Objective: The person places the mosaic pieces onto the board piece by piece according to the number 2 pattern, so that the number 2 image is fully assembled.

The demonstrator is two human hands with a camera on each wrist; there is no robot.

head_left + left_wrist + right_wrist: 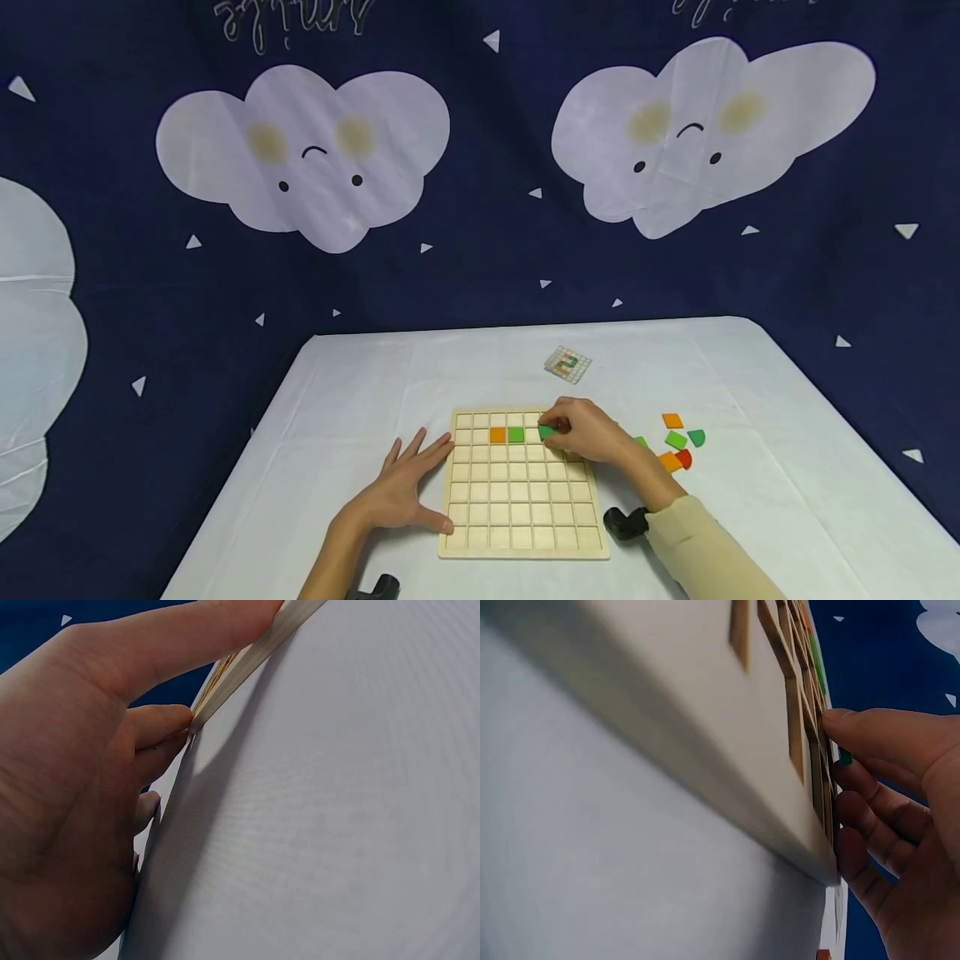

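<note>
A square wooden grid board (519, 553) lies on the white table. In its second row from the far side sit an orange square tile (498, 435) and a light green square tile (516, 434), side by side. My right hand (588, 429) pinches a dark green rounded tile (546, 432) over that same row, to the right of the light green one. In the right wrist view the tile (844, 757) shows at the fingertips, close to the board's surface. With fingers spread, my left hand (397, 492) touches the board's left edge, thumb near the front corner.
Right of the board lie several loose tiles, among them an orange one (672, 421), a light green one (676, 440), a dark green rounded one (697, 437) and a red one (684, 458). A small pattern card (567, 365) rests beyond the board. A dark cloud-printed cloth (495, 275) hangs behind.
</note>
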